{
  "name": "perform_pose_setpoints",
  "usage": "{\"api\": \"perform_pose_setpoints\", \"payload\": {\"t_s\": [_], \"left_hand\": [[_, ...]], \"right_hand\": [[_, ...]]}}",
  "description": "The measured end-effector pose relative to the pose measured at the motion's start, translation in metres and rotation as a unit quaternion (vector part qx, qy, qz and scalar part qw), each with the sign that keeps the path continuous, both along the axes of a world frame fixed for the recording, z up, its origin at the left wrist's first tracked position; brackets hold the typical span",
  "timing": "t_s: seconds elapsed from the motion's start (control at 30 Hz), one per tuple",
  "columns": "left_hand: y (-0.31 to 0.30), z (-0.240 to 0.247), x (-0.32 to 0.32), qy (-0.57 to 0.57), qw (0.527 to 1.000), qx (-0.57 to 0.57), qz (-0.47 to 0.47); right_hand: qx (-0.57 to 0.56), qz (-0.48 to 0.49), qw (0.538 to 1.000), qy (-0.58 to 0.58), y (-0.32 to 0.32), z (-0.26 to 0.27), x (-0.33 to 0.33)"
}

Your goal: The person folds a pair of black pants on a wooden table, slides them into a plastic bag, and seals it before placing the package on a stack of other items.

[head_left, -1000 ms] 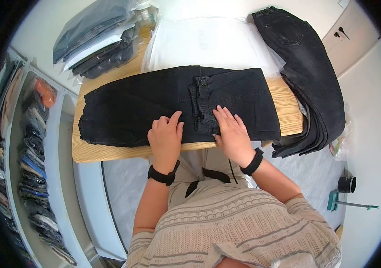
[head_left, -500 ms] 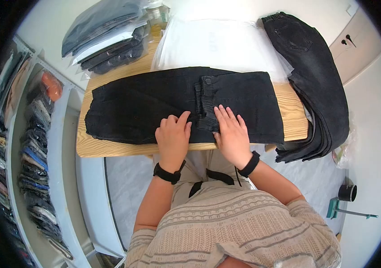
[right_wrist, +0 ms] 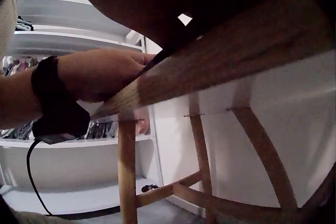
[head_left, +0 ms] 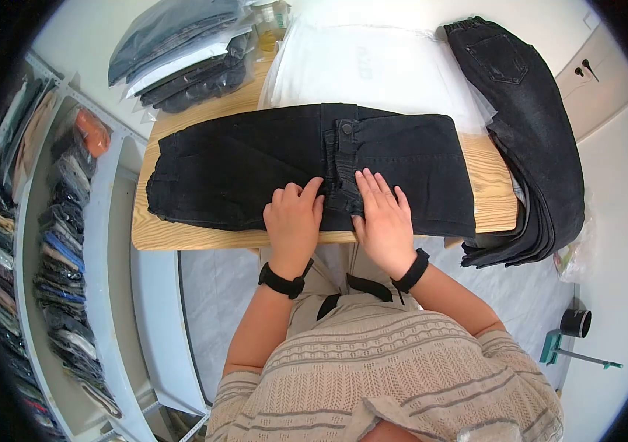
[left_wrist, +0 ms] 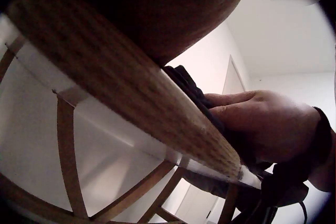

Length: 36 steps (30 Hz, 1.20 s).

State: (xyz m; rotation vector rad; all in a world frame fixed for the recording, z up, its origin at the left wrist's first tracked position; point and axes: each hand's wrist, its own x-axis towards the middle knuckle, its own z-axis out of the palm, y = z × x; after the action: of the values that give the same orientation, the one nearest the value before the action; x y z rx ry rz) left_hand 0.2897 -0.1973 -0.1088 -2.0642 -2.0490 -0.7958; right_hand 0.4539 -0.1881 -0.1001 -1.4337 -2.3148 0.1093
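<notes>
Black jeans (head_left: 233,177) lie folded along the front of the wooden table (head_left: 476,184), their gathered elastic waistband (head_left: 345,166) with a button (head_left: 347,128) crossing the middle. My left hand (head_left: 293,225) has bent fingers and pinches the cloth just left of the waistband, at the near edge. To its right, my right hand (head_left: 386,221) lies flat with fingers stretched over the waistband and the panel beside it. In the left wrist view, the right hand (left_wrist: 262,119) reaches over the table edge. The right wrist view shows the left hand (right_wrist: 105,71) at that edge.
Clear plastic bags (head_left: 373,70) lie flat behind the jeans. Bagged garments (head_left: 181,51) are stacked at the back left beside a jar (head_left: 270,29). More black jeans (head_left: 528,125) hang over the right edge. Shelves of packed clothes (head_left: 71,258) stand on the left.
My left hand has moved slightly right, closer to the waistband. The right hand stays flat in nearly the same place. The head view has shifted a little.
</notes>
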Motion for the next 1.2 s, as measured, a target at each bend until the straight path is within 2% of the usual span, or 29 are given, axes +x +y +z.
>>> {"api": "perform_pose_setpoints", "payload": {"t_s": [0.17,0.37,0.47,0.67,0.77,0.9,0.97,1.0,1.07,1.13,1.2], "left_hand": [[-0.001,0.004,0.0,0.012,1.0,-0.007,-0.003],[0.0,0.003,-0.001,0.016,1.0,-0.013,-0.001],[0.001,-0.001,-0.002,0.018,1.0,-0.008,-0.003],[0.0,0.0,0.0,0.036,0.999,-0.016,0.013],[0.0,-0.001,0.0,0.034,0.999,-0.015,0.019],[0.001,-0.004,-0.003,0.034,0.999,-0.013,0.013],[0.003,-0.003,-0.012,-0.043,0.998,-0.045,-0.027],[0.002,-0.001,-0.021,-0.039,0.998,-0.046,-0.024],[-0.004,0.004,-0.05,-0.252,0.961,0.086,-0.069],[-0.02,0.012,-0.077,-0.24,0.958,0.133,0.078],[-0.029,0.0,-0.118,-0.31,0.917,0.166,0.187]], "right_hand": [[0.001,0.015,1.0,0.026,0.003,0.009,0.002],[-0.01,0.026,1.0,-0.006,0.003,0.007,-0.001],[-0.016,0.025,0.999,0.03,0.003,0.011,-0.002],[-0.007,0.021,0.999,-0.042,0.001,0.003,-0.005],[0.004,0.035,0.999,0.007,-0.001,0.005,-0.004],[0.012,0.061,0.998,0.001,-0.002,0.006,0.001],[0.017,0.064,0.998,-0.018,-0.001,0.005,0.001],[0.016,0.067,0.998,-0.015,-0.001,0.005,0.001],[0.015,0.052,0.998,-0.028,-0.001,0.004,-0.001],[0.013,0.05,0.998,-0.031,-0.001,0.006,-0.002],[0.019,0.047,0.998,-0.036,-0.001,0.005,-0.002]]}}
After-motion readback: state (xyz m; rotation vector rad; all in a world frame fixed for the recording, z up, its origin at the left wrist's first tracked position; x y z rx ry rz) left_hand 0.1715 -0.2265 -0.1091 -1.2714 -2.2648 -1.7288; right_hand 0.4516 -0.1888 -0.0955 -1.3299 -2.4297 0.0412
